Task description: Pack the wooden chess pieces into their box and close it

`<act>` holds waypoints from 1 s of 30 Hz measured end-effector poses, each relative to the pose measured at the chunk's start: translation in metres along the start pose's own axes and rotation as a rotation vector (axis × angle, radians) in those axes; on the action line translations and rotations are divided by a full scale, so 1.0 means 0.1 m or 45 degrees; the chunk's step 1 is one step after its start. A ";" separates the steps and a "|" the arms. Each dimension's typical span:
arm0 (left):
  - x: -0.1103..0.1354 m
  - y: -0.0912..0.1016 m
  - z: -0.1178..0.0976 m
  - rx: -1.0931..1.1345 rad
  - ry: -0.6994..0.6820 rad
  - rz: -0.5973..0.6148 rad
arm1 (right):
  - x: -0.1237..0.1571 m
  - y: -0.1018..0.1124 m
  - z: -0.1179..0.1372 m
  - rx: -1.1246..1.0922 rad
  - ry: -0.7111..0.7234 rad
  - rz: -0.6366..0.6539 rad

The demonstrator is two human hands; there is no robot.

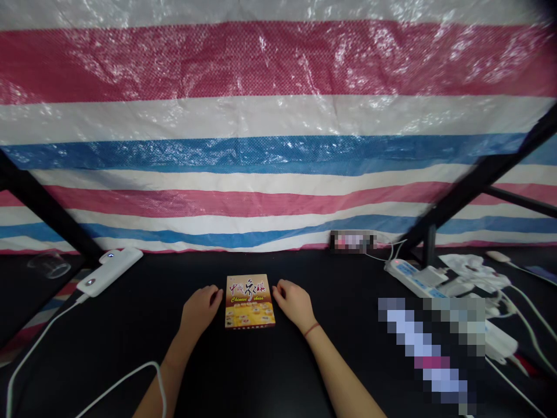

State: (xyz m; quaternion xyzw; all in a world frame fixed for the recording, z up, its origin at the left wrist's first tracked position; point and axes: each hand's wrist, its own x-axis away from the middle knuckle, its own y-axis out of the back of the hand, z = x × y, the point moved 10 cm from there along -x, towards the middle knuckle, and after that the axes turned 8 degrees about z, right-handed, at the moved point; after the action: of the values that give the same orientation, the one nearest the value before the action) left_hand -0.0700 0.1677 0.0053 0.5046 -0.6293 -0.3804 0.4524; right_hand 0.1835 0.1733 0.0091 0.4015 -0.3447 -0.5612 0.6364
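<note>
A flat Chinese chess box [249,302] with a yellow and dark red printed cover lies on the black table, in front of me. Just left of it rests my left hand [201,309], its fingers curled in and its thumb toward the box. On the other side my right hand [295,303], with a thin red cord at the wrist, lies on the table with its fingers curled too. A narrow gap shows between each hand and the box. Neither hand holds anything that I can see.
A white power bank [111,271] with a cable lies at the left, near a clear plastic cup [51,266]. On the right are a power strip [418,278], chargers and tangled cables. Blurred-out items lie right and at the back. Striped sheeting [243,203] hangs behind.
</note>
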 end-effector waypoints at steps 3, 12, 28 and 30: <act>0.02 0.03 0.03 0.196 -0.010 -0.056 | 0.00 0.00 0.01 0.006 0.001 -0.001; 0.04 -0.03 -0.23 0.349 -0.274 -0.048 | 0.02 0.03 0.05 -0.073 0.031 0.047; 0.01 -0.02 -0.11 0.645 -0.348 -0.177 | 0.03 0.03 0.23 -1.132 0.053 -0.093; 0.02 0.01 -0.10 0.643 -0.370 -0.228 | 0.02 0.00 0.33 -1.326 0.021 -0.070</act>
State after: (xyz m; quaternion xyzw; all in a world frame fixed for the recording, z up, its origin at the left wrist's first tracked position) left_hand -0.0613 0.1657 0.0097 0.5949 -0.7151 -0.3183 0.1826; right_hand 0.1545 0.1671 0.0230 0.0450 -0.0040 -0.6717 0.7394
